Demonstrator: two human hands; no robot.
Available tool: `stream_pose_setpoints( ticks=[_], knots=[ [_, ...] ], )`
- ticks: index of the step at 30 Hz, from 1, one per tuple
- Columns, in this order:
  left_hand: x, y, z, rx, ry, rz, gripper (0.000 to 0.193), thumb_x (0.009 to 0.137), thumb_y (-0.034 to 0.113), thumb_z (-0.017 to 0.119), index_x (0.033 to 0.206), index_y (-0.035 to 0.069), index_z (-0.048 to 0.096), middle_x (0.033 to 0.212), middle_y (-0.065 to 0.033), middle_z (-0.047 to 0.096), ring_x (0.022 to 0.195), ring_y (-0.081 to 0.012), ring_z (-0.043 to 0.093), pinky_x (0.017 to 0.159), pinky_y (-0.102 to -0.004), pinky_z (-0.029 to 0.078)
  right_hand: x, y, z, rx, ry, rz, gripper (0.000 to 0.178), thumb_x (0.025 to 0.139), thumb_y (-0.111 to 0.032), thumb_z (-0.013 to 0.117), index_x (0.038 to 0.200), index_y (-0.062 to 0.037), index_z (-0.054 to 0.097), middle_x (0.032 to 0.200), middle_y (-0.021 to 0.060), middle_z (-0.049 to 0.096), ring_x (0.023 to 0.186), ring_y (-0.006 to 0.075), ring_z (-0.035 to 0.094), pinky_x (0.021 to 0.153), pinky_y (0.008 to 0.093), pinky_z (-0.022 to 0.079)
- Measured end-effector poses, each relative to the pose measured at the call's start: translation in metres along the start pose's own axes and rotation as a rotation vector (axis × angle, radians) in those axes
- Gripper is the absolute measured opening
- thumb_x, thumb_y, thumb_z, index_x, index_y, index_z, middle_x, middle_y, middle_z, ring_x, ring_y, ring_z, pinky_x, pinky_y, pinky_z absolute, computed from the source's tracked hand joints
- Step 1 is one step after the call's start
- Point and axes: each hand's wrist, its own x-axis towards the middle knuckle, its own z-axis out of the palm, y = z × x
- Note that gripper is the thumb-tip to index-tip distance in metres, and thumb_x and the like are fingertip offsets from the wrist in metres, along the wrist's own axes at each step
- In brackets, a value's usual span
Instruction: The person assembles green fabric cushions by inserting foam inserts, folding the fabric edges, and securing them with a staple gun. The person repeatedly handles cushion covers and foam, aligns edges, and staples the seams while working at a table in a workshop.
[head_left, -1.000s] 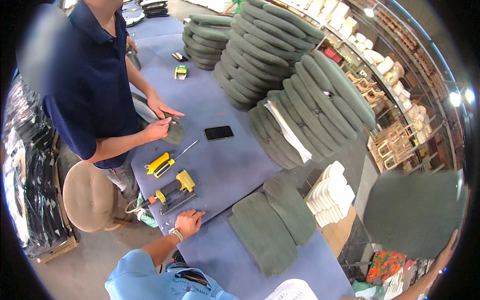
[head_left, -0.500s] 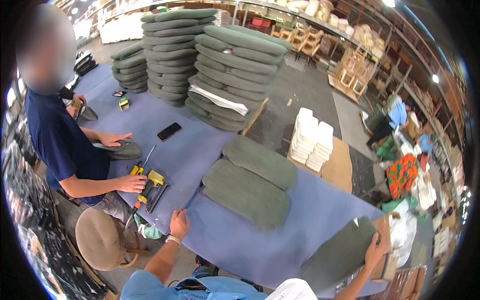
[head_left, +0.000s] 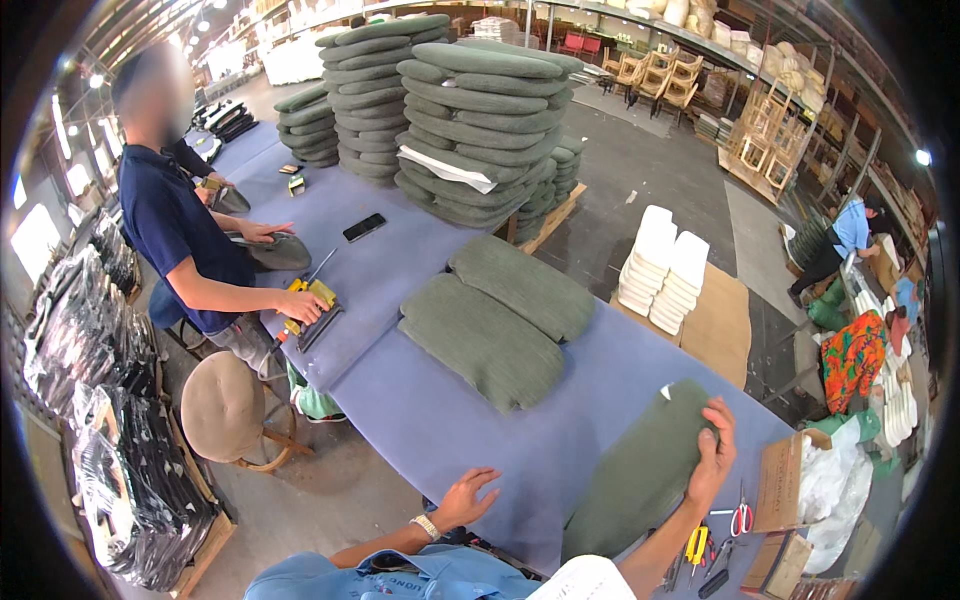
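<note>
A long dark green fabric cushion cover [head_left: 640, 480] with a small white tag lies at the right end of the blue-topped table [head_left: 440, 440]. My right hand [head_left: 712, 452] is at its right edge, fingers apart, appearing to touch the fabric. Over the table's front edge, my left hand [head_left: 468, 499] is open, with its fingers stretched out and nothing in it. Two green padded cushions [head_left: 490, 335] lie side by side in the middle of the table.
Tall stacks of green cushions [head_left: 480, 120] stand at the back. A co-worker [head_left: 185, 240] at the left grips a yellow-and-black tool [head_left: 318, 295]. Scissors [head_left: 741, 519] and yellow-handled pliers [head_left: 697, 545] lie beside a cardboard box [head_left: 780, 485]. White pads [head_left: 663, 270] are stacked beyond the table.
My view has shifted right. My left hand has moved right along the table's front edge, away from the co-worker's side. My right hand has loosened from the cover's edge, and the cover lies flatter.
</note>
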Motion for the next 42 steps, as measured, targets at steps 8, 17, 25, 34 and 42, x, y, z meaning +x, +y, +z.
stream_pose_setpoints(
  ticks=[8, 17, 25, 34, 42],
  knots=[
    [0.076, 0.21, -0.052, 0.069, 0.378, 0.707, 0.047, 0.099, 0.03, 0.062, 0.14, 0.008, 0.062, 0.133, -0.0163, 0.065, 0.117, -0.0343, 0.065, 0.101, -0.0421, 0.05, -0.021, -0.039, 0.045, 0.438, -0.99, -0.113, 0.053, 0.086, -0.017, 0.073, 0.137, -0.0059, 0.064, 0.151, 0.0168, 0.056, 0.15, 0.0345, 0.041, 0.122, 0.049, 0.031],
    [0.06, 0.2, -0.073, 0.492, 0.361, 0.062, 0.04, 0.105, 0.04, 0.053, 0.118, 0.005, 0.07, 0.091, -0.0196, 0.072, 0.081, -0.0402, 0.069, 0.07, -0.0481, 0.053, -0.05, 0.034, 0.005, 0.07, -0.949, 0.28, 0.071, 0.083, -0.017, 0.082, 0.146, -0.0007, 0.053, 0.14, 0.0173, 0.063, 0.129, 0.0305, 0.061, 0.109, 0.0403, 0.046],
    [0.03, 0.201, -0.097, 0.28, 0.045, 0.037, 0.061, 0.097, 0.052, 0.068, 0.13, 0.001, 0.063, 0.102, -0.0214, 0.073, 0.093, -0.0372, 0.072, 0.081, -0.0445, 0.056, -0.129, 0.208, -0.024, 0.19, -0.478, 0.428, 0.049, 0.102, -0.042, 0.063, 0.11, 0.0054, 0.068, 0.092, 0.0059, 0.067, 0.087, 0.0153, 0.059, 0.082, 0.0318, 0.048],
    [-0.016, 0.196, -0.115, 0.095, 0.069, 0.006, 0.077, 0.096, 0.056, 0.065, 0.15, 0.002, 0.048, 0.111, -0.0284, 0.072, 0.105, -0.0408, 0.071, 0.094, -0.0448, 0.054, -0.122, 0.185, 0.066, 0.091, -0.123, 0.545, 0.066, 0.11, -0.05, 0.041, 0.081, 0.0032, 0.067, 0.073, 0.0045, 0.06, 0.074, 0.0164, 0.05, 0.069, 0.0354, 0.041],
    [0.061, 0.297, -0.095, 0.408, -0.02, 0.252, 0.069, 0.095, 0.04, 0.068, 0.147, 0.0, 0.047, 0.089, -0.0221, 0.073, 0.077, -0.0412, 0.071, 0.066, -0.0495, 0.054, -0.019, 0.048, 0.089, 0.334, -0.19, 0.446, 0.069, 0.11, -0.056, 0.033, 0.126, 0.0041, 0.062, 0.118, 0.0155, 0.064, 0.114, 0.0289, 0.058, 0.101, 0.0432, 0.044]
  ],
)
